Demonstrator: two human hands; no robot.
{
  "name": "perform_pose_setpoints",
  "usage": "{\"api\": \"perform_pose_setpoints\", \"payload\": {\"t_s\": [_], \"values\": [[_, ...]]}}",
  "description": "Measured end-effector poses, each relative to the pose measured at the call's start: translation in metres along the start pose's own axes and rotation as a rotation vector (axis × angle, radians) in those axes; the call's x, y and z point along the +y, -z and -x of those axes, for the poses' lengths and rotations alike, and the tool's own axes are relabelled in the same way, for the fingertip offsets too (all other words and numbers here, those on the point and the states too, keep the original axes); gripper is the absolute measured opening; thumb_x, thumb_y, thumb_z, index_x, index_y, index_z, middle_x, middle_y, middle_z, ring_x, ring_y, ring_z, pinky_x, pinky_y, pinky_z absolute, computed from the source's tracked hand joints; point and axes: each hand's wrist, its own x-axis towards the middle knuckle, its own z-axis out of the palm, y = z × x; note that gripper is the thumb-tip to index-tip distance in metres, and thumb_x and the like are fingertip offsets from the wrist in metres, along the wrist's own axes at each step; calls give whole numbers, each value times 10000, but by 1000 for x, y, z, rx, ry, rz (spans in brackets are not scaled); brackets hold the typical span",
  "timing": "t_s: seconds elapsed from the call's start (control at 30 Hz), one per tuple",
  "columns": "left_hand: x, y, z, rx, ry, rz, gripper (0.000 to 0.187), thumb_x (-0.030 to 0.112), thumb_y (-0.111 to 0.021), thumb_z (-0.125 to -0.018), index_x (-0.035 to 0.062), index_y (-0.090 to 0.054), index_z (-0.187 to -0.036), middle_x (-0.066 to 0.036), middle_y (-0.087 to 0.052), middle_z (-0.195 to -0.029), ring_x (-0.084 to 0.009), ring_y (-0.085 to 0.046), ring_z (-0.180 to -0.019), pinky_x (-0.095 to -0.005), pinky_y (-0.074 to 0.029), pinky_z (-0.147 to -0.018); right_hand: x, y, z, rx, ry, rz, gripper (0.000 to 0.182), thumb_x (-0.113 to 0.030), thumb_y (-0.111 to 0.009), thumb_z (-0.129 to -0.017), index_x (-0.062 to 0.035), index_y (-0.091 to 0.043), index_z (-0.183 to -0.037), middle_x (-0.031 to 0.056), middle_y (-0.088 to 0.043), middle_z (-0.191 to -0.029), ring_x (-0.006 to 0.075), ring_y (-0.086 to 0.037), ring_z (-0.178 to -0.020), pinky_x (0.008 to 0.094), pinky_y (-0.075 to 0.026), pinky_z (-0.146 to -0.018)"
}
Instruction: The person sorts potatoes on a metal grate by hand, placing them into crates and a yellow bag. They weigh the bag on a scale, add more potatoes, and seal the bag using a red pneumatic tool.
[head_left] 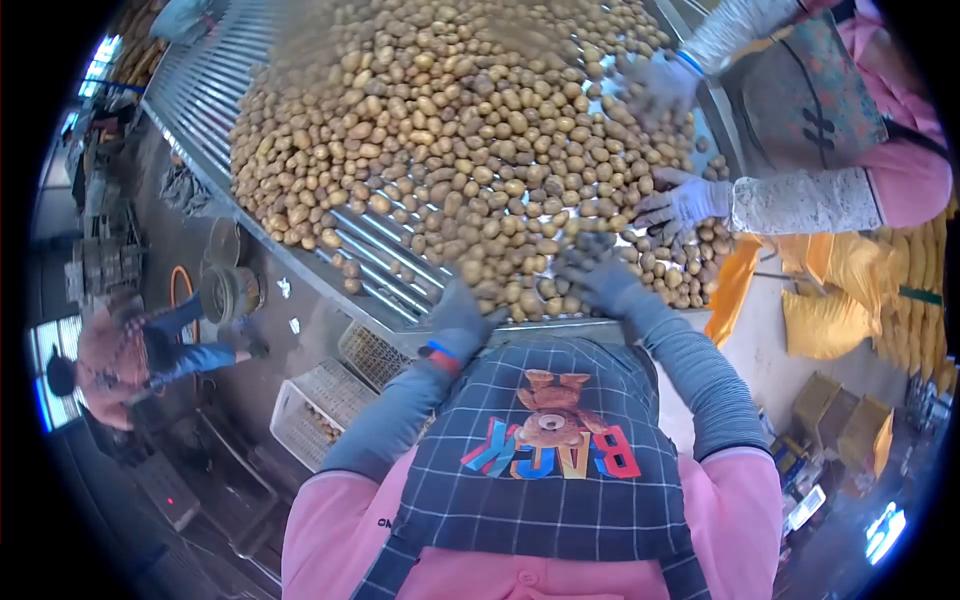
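A thick layer of small potatoes (440,130) covers a metal roller table (375,250) in front of me. My left hand (460,318), in a grey glove, lies at the near edge of the table beside the potatoes. Its thumb points right, apart from the other fingers, and no potato shows in its grip. My right hand (608,282), gloved too, reaches over the near potatoes with its fingers spread, touching them. Its darker fingertips are slightly blurred.
Across the right side, a co-worker's gloved hands (685,205) are among the potatoes. White plastic crates (320,400) stand below the table at left. Further left is another person (130,355) near a bucket (228,295). Yellow sacks (830,310) lie at right.
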Motion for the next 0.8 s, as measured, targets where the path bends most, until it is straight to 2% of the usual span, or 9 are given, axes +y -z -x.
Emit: {"api": "perform_pose_setpoints", "payload": {"t_s": [0.1, 0.2, 0.27, 0.3, 0.37, 0.4, 0.47, 0.6, 0.8], "values": [[25, -32, -11, 402, -284, 108, 1083, 502, -756, -735, 61, -126, -1497, -269, -607, -1134, -421, -585, -1102, -450, -488, -911, 47, 33, -15, -326, -273, 224, 560, -544, -385, -954, -282, -379, -1450, 25, -316, -1552, 333, -211, -1449, 622, -15, -1149], [28, -31, -38, -295, -419, 197, 769, 356, -695, -836, 68, -315, -1439, -224, -619, -1112, -373, -603, -1093, -424, -499, -903, 84, 36, -38, -48, -563, 192, 483, -438, -493, -924, -261, -484, -1373, 66, -436, -1455, 335, -327, -1385, 593, -147, -1133], [-16, -35, -91, 153, -1163, 124, 601, 311, -701, -852, 51, -481, -1347, -120, -638, -1102, -334, -600, -1074, -395, -490, -911, 86, 32, -51, 255, -823, -53, 433, -403, -537, -905, -243, -547, -1307, 115, -459, -1427, 331, -363, -1362, 584, -201, -1118], [-19, 14, -91, 122, -799, 402, 412, 241, -654, -891, 30, -573, -1235, -82, -642, -1062, -310, -611, -1022, -389, -502, -886, 82, 26, -57, 419, -808, -200, 422, -428, -531, -902, -226, -577, -1269, 139, -445, -1433, 321, -354, -1368, 587, -196, -1116], [-26, 76, -115, 441, -415, 1012, 417, 264, -577, -922, 19, -544, -1258, -159, -590, -1153, -310, -579, -1060, -420, -494, -879, 28, 52, -66, -45, -622, -509, 430, -420, -525, -901, -240, -551, -1291, 185, -439, -1416, 340, -367, -1352, 547, -230, -1120], [-53, 103, -140, 862, -331, 113, 511, 366, -527, -944, 41, -485, -1336, -231, -516, -1288, -371, -502, -1190, -481, -426, -982, -9, 48, -50, -43, -442, -194, 425, -418, -522, -904, -257, -535, -1297, 191, -422, -1427, 353, -362, -1354, 544, -233, -1120], [-97, 89, -192, 678, 76, 188, 744, 558, -515, -902, 111, -351, -1473, -287, -252, -1511, -505, -225, -1374, -571, -200, -1127, -29, 40, -22, -60, -269, 119, 421, -415, -519, -907, -275, -519, -1304, 198, -405, -1437, 366, -356, -1356, 542, -236, -1121], [-31, 36, -126, 633, -98, -269, 807, 549, -592, -853, 151, -317, -1499, -265, -153, -1554, -551, -155, -1373, -570, -189, -1138, 56, 38, 1, -238, -730, -40, 461, -415, -506, -924, -379, -441, -1379, 167, -344, -1499, 391, -309, -1387, 612, -192, -1112], [-18, -4, -15, 165, -592, -124, 713, 365, -680, -806, 179, -417, -1443, -166, -273, -1545, -530, -234, -1361, -590, -218, -1121, 72, 49, -19, 350, -787, -55, 467, -296, -556, -881, -276, -521, -1347, 158, -445, -1398, 386, -408, -1282, 562, -314, -1050]]}}
